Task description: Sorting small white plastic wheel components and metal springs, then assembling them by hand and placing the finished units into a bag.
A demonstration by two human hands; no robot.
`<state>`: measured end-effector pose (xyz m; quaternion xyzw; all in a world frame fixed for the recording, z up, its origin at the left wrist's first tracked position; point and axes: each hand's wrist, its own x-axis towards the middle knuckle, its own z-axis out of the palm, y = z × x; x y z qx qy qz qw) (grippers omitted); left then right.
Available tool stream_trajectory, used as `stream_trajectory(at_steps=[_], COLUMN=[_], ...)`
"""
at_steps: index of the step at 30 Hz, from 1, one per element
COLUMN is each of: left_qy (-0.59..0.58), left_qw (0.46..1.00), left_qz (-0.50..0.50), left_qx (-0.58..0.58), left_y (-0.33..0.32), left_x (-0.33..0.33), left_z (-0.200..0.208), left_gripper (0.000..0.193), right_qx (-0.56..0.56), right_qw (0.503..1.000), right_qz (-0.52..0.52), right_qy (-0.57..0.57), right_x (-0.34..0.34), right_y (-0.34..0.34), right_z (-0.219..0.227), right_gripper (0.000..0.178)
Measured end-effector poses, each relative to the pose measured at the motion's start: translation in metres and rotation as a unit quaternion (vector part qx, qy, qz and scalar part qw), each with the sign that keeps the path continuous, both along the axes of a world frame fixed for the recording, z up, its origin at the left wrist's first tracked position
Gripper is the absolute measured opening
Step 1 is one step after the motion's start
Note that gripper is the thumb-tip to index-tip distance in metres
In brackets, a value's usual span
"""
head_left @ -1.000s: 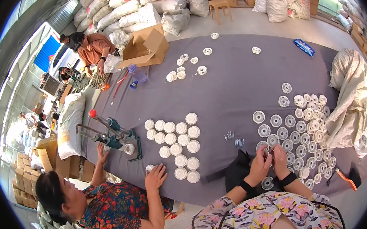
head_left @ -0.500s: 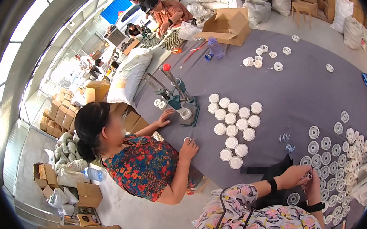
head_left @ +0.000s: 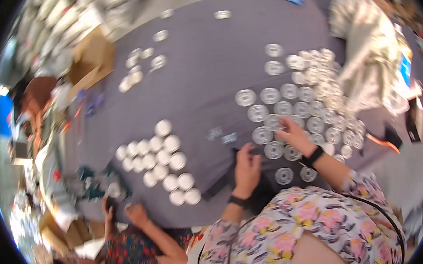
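Note:
My left hand (head_left: 247, 171) is raised near the table's front edge, beside a black cloth strip (head_left: 221, 184). Its fingers are curled together; blur hides anything they may hold. Farther right, my right hand (head_left: 295, 136) reaches over rows of flat white ring-shaped plastic parts (head_left: 262, 135). Thumb and fingers are apart, with the fingertips at one white ring part (head_left: 272, 122) among the rows. Several small thin pieces (head_left: 229, 138) lie on the grey cloth left of the rows. A pile of thicker white parts (head_left: 319, 76) stands behind them.
A co-worker (head_left: 141, 251) sits at left by a green hand press (head_left: 94, 183). Round white caps (head_left: 159, 156) are grouped mid-left on the grey-covered table (head_left: 201, 68). A cardboard box (head_left: 91, 57) and loose white parts stand far left; a pale cloth sack (head_left: 369, 50) lies right.
The view has swung to the right and blurred. My hands, together before, have parted; the right one now reaches into the rows of ring parts.

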<state>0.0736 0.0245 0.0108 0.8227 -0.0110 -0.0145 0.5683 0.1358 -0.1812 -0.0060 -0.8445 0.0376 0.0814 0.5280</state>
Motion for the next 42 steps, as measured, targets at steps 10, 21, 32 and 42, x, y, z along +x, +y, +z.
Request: stream_trajectory(at_steps=[10, 21, 32, 42], left_qy=[0.027, 0.005, -0.046, 0.024], left_qw=[0.999, 0.993, 0.981, 0.955], left_qz=[0.002, 0.102, 0.165, 0.063], left_qx=[-0.033, -0.062, 0.095, 0.289], left_y=[0.001, 0.029, 0.068, 0.069], left_x=[0.022, 0.06, 0.079, 0.103], left_z=[-0.016, -0.02, -0.031, -0.069], left_gripper=[0.023, 0.019, 0.017, 0.047], right_qx=[-0.18, -0.223, -0.32, -0.438], right_qw=[0.975, 0.944, 0.933, 0.875], right_qz=[0.038, 0.068, 0.0, -0.033], right_qy=[-0.124, -0.234, -0.164, -0.204], right_x=[0.105, 0.154, 0.239, 0.265], right_y=[0.011, 0.013, -0.135, -0.177], right_z=[-0.025, -0.046, -0.081, -0.108], right_gripper=[0.046, 0.042, 0.071, 0.05])
